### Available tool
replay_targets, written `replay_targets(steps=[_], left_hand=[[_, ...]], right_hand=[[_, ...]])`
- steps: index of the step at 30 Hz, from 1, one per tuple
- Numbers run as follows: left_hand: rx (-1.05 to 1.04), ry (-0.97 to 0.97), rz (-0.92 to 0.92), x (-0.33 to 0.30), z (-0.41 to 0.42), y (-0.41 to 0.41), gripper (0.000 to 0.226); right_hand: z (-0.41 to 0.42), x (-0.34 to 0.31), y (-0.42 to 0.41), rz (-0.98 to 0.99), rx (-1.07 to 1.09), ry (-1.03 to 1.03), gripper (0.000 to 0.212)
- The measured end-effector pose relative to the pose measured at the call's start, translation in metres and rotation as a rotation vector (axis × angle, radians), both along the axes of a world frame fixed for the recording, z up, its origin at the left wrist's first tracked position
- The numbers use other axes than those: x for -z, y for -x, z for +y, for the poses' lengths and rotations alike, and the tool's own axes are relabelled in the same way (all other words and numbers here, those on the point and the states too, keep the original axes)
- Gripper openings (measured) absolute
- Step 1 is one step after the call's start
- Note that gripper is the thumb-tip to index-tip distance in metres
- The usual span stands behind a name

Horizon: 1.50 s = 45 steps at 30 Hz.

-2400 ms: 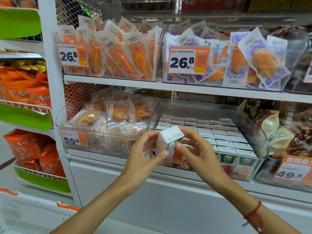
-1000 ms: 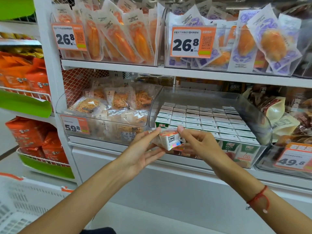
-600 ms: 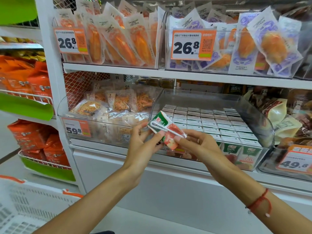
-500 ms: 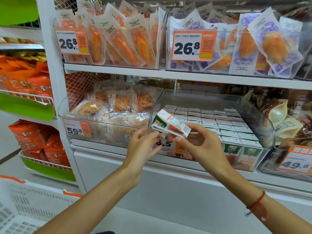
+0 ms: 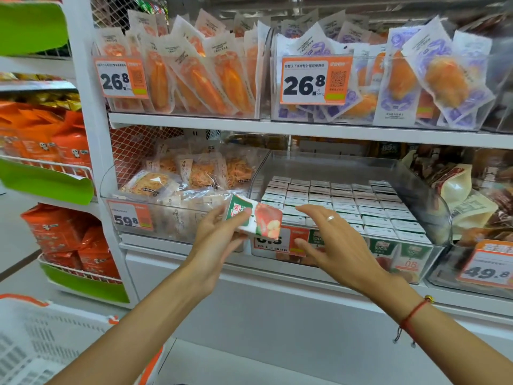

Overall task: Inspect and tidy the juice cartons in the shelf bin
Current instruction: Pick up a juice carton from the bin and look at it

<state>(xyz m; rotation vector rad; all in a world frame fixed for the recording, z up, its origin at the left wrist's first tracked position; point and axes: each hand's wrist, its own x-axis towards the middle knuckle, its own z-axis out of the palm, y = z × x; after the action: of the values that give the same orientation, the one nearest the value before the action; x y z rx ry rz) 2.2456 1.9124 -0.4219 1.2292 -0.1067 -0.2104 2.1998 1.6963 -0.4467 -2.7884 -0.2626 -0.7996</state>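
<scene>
Currently your left hand holds one juice carton, tilted, printed face toward you, just in front of the clear bin's left front corner. Your right hand hovers beside it, fingers spread wide, holding nothing. Rows of cartons stand upright inside the bin on the shelf.

Bright, even light fills the whole store view, and shadows are soft and faint, deepest under the upper shelf. Pale glare streaks the clear bin walls and the glossy snack pouches above. The wide lens bows the white upright and shelf lines toward the edges, and the tilted juice carton and the white basket at lower left look slightly smeared.
</scene>
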Motion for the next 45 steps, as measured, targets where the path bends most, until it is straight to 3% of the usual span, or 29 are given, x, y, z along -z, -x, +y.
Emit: replay_targets(steps=[2,6,10,14,21,27,36,42,45], left_hand=[[-0.056,-0.046,-0.069,-0.008,0.0,-0.006,0.038],[-0.131,-0.341,-0.37,-0.024,-0.011,-0.024,0.033],[0.02,-0.623,-0.697,-0.038,-0.024,-0.047,0.042],[0.146,-1.067,-0.91,-0.05,-0.029,-0.067,0.041],[0.408,-1.589,-1.016,-0.085,-0.03,-0.085,0.046],[0.566,-1.673,-1.033,-0.085,-0.046,-0.089,0.051],[0.465,-1.673,-1.113,-0.05,-0.036,-0.09,0.049],[0.469,-1.8,-1.217,-0.048,-0.045,-0.084,0.025],[0.484,-1.796,-1.156,-0.058,-0.051,-0.087,0.036]], right_hand=[[-0.016,0.005,-0.003,0.068,0.116,0.037,0.048],[-0.026,0.011,-0.005,0.096,0.152,0.056,0.044],[-0.026,0.013,-0.006,0.077,0.151,0.05,0.047],[-0.029,0.015,-0.006,0.09,0.137,0.044,0.051],[-0.031,0.015,-0.006,0.108,0.122,0.055,0.054],[-0.032,0.016,-0.008,0.115,0.119,0.045,0.055],[-0.031,0.016,-0.007,0.112,0.122,0.033,0.055],[-0.031,0.016,-0.007,0.111,0.127,0.042,0.055],[-0.031,0.016,-0.006,0.11,0.129,0.042,0.055]])
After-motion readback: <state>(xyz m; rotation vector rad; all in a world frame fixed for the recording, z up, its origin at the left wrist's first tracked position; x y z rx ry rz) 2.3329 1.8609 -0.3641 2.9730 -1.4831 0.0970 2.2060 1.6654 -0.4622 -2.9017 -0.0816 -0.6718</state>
